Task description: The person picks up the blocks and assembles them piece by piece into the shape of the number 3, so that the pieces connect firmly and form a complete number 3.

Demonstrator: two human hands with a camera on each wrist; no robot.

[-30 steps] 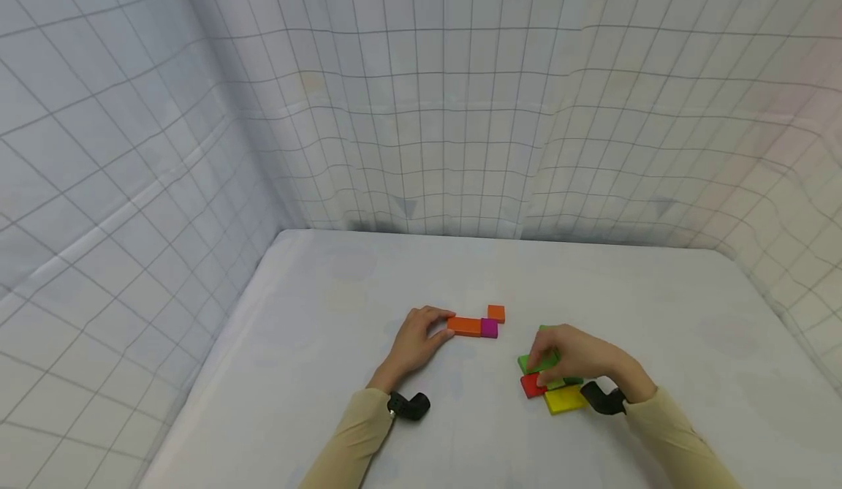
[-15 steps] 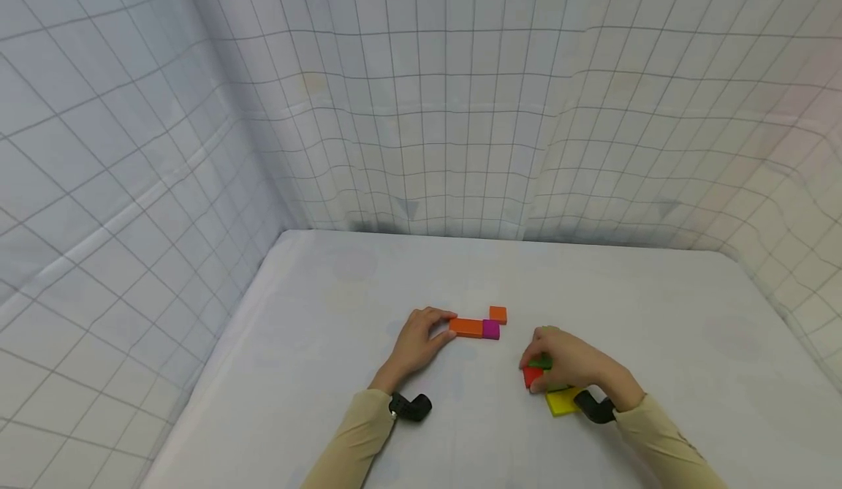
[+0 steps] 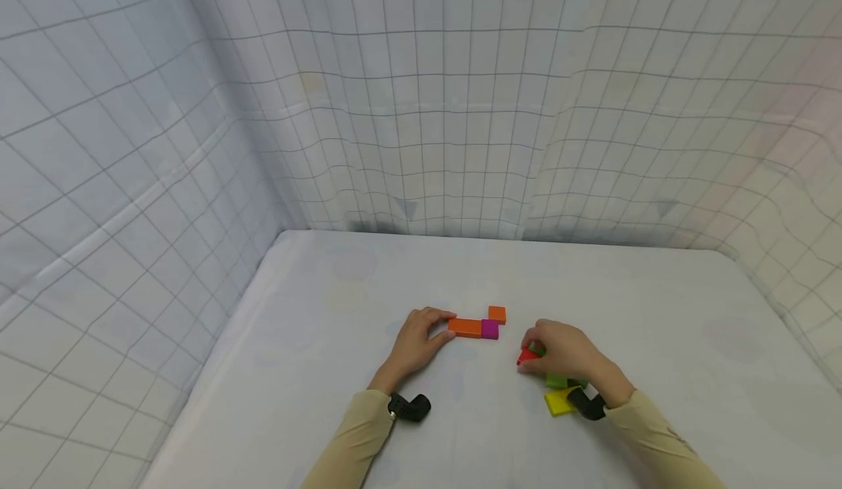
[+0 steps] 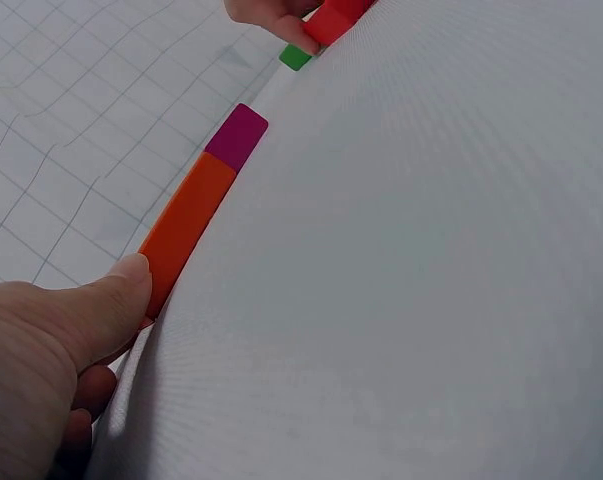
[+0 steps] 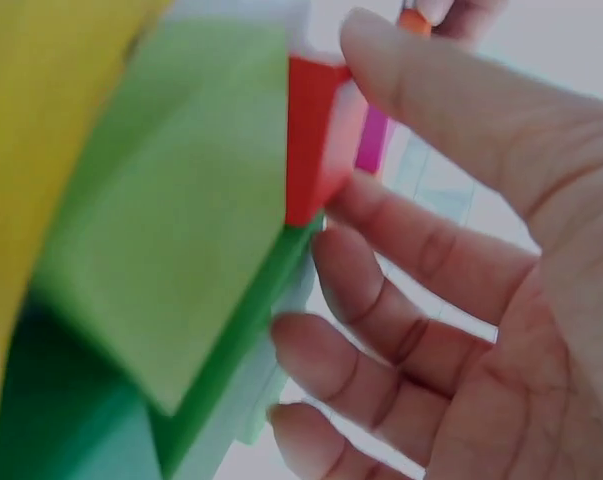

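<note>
Left hand (image 3: 411,344) pinches left end of orange bar (image 3: 465,328) on table (image 3: 316,328); magenta block (image 3: 490,330) butts its right end, orange square (image 3: 497,315) behind. Right hand (image 3: 567,354) pinches red block (image 3: 528,356); light green block (image 3: 556,381), yellow block (image 3: 559,403) nearby.

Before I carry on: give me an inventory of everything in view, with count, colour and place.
long block: 1, orange, mid-table
magenta block: 1, magenta, against the long block's right end
small block: 1, orange, just beyond the magenta block
red block: 1, red, right of the magenta block
green blocks: at least three, light to dark green, near the yellow block, partly hidden
yellow block: 1, yellow, nearest the person
table: 1, white, beneath
gridded cloth: white, around table
wrist cameras: 2, black
sleeves: 2, tan
left hand: 1, pinching long block
right hand: 1, pinching red block
</note>
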